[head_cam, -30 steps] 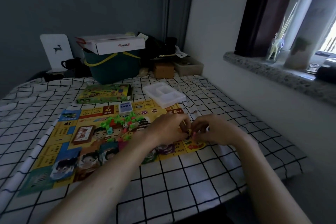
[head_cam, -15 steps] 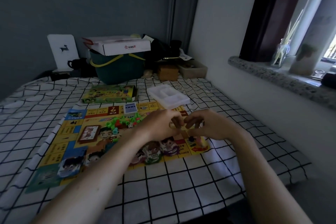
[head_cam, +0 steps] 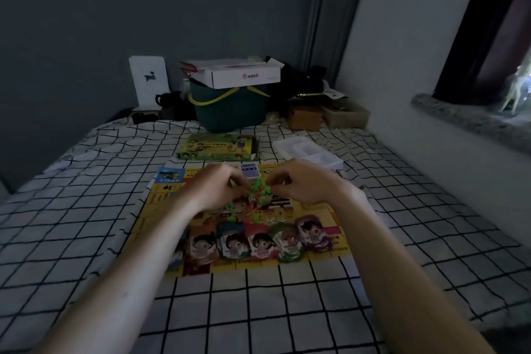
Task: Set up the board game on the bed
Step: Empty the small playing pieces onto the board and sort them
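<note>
Both hands, left (head_cam: 221, 190) and right (head_cam: 301, 185), have moved from the board's near-right corner to its centre, fingers curled over the pile of green pieces (head_cam: 258, 195); whether either holds one cannot be told. The game board (head_cam: 166, 198) lies unfolded on the checked bed (head_cam: 86, 210), character cards (head_cam: 260, 241) lined along its near edge, suggesting sorting of pieces comes next.

Pretty dim room, dark grey wall (head_cam: 115, 8) taking up the back and a lighter wall (head_cam: 402, 52) running along the right. A speckled stone windowsill (head_cam: 459, 118) is sticking out on that side, with daylight coming in past a dark window frame (head_cam: 471, 31). A black-grid white sheet (head_cam: 86, 210) is covering the bed.
</note>
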